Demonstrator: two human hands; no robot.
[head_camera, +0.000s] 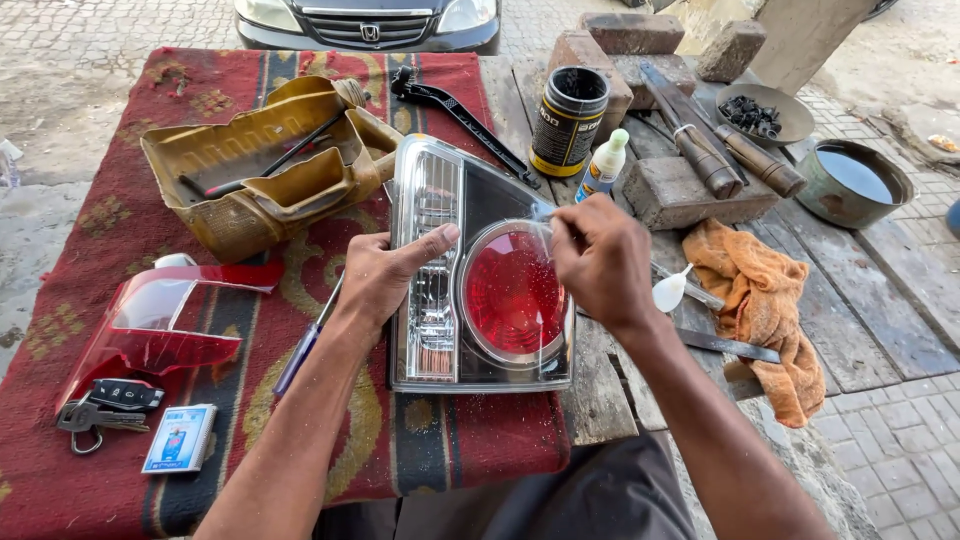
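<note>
**Two hands on a car tail lamp**

Nearest of all, both bare forearms reach up from the bottom edge toward a car tail lamp with a round red lens and clear outer cover (482, 270), which lies flat where a red patterned cloth (120, 220) meets a weathered plank table (860, 300). Resting on the lamp's left edge, the left hand (385, 275) is loosely spread, thumb laid across the clear reflector strip, steadying it. Over the lamp's upper right corner, the right hand (600, 260) is closed, fingers pinched on something small against the clear cover; what it pinches cannot be made out. Just right of that hand lies a small white dropper bulb (670, 290), then a crumpled orange rag (765, 300). Well left of the left hand sit a loose red lamp lens (150, 320), a black key fob on a ring (115, 400) and a small card box (180, 437). Beyond the hands stand a small white squeeze bottle (603, 165), a black and yellow tin can (568, 120) and a worn tan plastic housing (265, 165).
</note>
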